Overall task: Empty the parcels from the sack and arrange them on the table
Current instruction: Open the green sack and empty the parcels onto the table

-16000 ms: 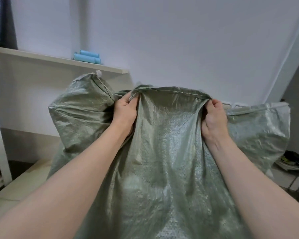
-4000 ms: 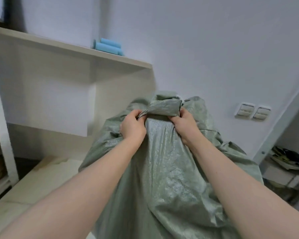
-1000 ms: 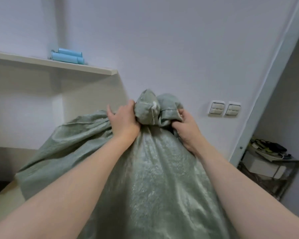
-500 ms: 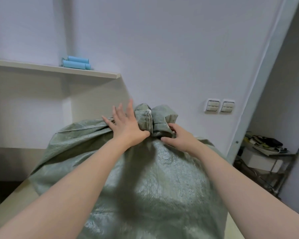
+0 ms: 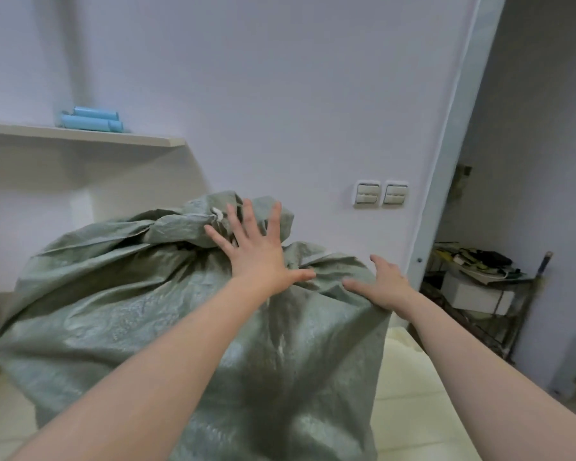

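A large grey-green woven sack (image 5: 120, 304) lies bulging on the pale table (image 5: 409, 404), filling the middle of the head view. Its bunched end sticks up at the far side. My left hand (image 5: 256, 251) is spread with straight fingers over that bunched end. My right hand (image 5: 383, 287) lies flat with relaxed fingers on the sack's right shoulder. Neither hand grips the cloth. No parcels show; whatever is inside the sack is hidden.
A wall shelf (image 5: 80, 136) at the left holds blue rolls (image 5: 90, 119). Two wall switches (image 5: 381, 194) sit behind the sack. To the right, past a door frame (image 5: 446, 161), a cluttered rack (image 5: 479, 281) holds a white box and papers.
A second ago both hands gripped the sack's bunched end. They have let go and opened, and the right hand has slid right onto the sack's shoulder. The sack has sunk onto the table.
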A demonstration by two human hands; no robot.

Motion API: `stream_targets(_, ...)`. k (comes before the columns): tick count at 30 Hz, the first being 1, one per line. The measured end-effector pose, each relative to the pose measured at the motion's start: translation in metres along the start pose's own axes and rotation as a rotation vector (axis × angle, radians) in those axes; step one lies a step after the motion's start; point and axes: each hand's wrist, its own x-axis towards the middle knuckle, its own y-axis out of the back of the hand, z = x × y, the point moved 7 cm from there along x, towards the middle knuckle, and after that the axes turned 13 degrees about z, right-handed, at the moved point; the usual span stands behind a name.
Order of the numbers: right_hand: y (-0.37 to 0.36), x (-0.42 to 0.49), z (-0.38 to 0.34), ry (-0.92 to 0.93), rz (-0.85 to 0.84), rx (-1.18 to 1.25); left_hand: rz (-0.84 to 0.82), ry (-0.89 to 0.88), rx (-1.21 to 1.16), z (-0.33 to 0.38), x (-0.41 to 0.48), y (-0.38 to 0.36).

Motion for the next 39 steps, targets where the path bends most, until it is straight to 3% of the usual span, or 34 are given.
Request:
stream_targets(4,-0.011,0.020,0.029,0.022,-0.138,0.033,-0.211,0.167,0.101,0.009,-0.004,-0.037)
stream_targets(7,-0.017,0.044,0.039,0.054,-0.201,0.048,-0.270,0.244,0.198,0.005,-0.015,-0.060)
stream_targets(12,-0.051,0.064,0.041,0.065,-0.269,0.052,-0.125,0.232,0.426,-0.008,-0.027,-0.062)
stream_targets(16,-0.058,0.070,0.037,0.036,-0.189,-0.087,-0.001,0.168,0.592,-0.018,-0.024,-0.051)
stream_targets(21,-0.057,0.073,0.031,0.049,-0.273,-0.248,-0.140,0.161,0.733,-0.020,-0.006,-0.047)
stream_targets(25,-0.065,0.076,0.029,-0.036,-0.272,-0.054,-0.136,0.168,0.737,-0.022,-0.007,-0.047)
stream_targets(28,-0.068,0.077,0.025,-0.026,-0.210,-0.022,-0.146,0.239,0.615,-0.032,-0.006,-0.055)
stream_targets(31,-0.053,0.071,0.013,-0.027,-0.033,0.016,-0.128,0.399,0.363,-0.040,-0.001,-0.054)
stream_targets(33,-0.039,0.067,-0.004,-0.042,0.096,0.121,-0.001,0.496,0.120,-0.041,0.005,-0.042)
stream_targets(35,-0.037,0.064,-0.023,-0.098,0.106,0.318,0.130,0.638,-0.160,-0.048,0.008,-0.031)
stream_targets(39,-0.054,0.060,-0.053,-0.218,-0.068,0.771,0.295,0.932,-0.844,-0.058,0.008,-0.036)
